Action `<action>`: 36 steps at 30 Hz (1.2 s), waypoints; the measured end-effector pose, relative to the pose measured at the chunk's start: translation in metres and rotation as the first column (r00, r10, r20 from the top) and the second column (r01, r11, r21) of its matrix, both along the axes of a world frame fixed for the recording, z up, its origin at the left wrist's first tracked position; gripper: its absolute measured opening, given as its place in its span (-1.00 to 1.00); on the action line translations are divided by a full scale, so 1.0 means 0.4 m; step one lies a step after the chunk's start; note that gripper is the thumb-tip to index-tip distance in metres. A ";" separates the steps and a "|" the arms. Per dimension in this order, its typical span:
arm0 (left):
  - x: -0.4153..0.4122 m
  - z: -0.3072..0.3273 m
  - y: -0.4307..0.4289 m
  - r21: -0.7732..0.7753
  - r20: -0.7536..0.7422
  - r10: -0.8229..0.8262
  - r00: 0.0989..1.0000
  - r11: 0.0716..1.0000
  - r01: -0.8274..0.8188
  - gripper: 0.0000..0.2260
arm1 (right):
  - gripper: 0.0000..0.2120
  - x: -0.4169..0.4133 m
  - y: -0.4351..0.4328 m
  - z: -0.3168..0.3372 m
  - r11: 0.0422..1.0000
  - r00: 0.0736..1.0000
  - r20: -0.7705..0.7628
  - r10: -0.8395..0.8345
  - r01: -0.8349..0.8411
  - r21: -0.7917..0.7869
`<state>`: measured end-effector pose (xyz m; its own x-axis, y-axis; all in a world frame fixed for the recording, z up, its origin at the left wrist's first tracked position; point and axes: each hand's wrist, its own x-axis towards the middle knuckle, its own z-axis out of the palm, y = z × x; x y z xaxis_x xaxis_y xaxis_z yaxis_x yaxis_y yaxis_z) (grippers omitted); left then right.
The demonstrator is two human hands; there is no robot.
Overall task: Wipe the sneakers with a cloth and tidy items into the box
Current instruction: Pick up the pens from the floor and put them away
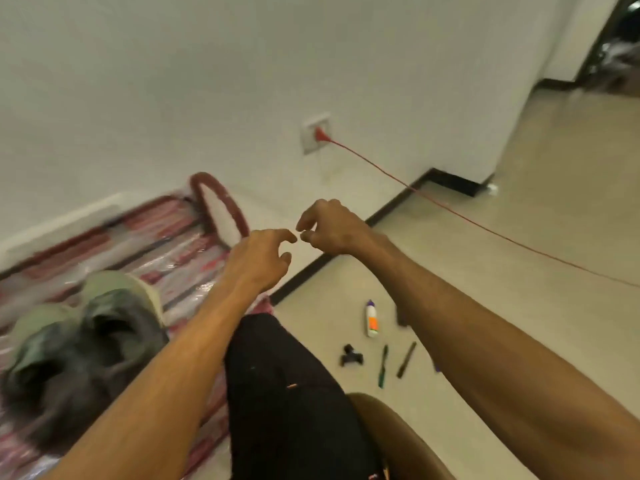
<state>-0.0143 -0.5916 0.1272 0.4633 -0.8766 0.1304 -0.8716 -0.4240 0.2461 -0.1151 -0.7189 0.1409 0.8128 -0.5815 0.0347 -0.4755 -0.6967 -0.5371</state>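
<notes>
A pair of dark grey sneakers with pale green toes sits on a red striped plastic bag at the left. My left hand and my right hand are raised in front of me, above the floor, fingertips almost meeting. Both have loosely curled fingers and hold nothing that I can see. On the floor to the right lie a small white bottle, a black clip-like piece, a green pen and a dark stick. No cloth or box shows.
A red cable runs from a wall socket across the tile floor to the right. My black-trousered leg lies between the bag and the small items. A doorway opens at the top right.
</notes>
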 end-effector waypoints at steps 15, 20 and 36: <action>-0.236 -0.333 -0.273 0.253 -0.313 -0.175 0.933 0.932 0.260 -0.68 | -0.81 -0.360 -0.168 -0.481 0.832 0.881 -0.273 -0.386 0.460 0.309; -0.227 -0.448 -0.322 0.334 -0.419 -0.102 0.902 0.907 0.258 -0.68 | -0.79 -0.365 -0.196 -0.608 0.748 0.832 -0.296 -0.470 0.553 0.367; -0.174 -0.759 -0.462 0.486 -0.668 0.111 0.735 0.814 0.319 -0.61 | -0.62 -0.270 -0.230 -1.101 0.330 0.525 -0.585 -0.618 0.849 0.413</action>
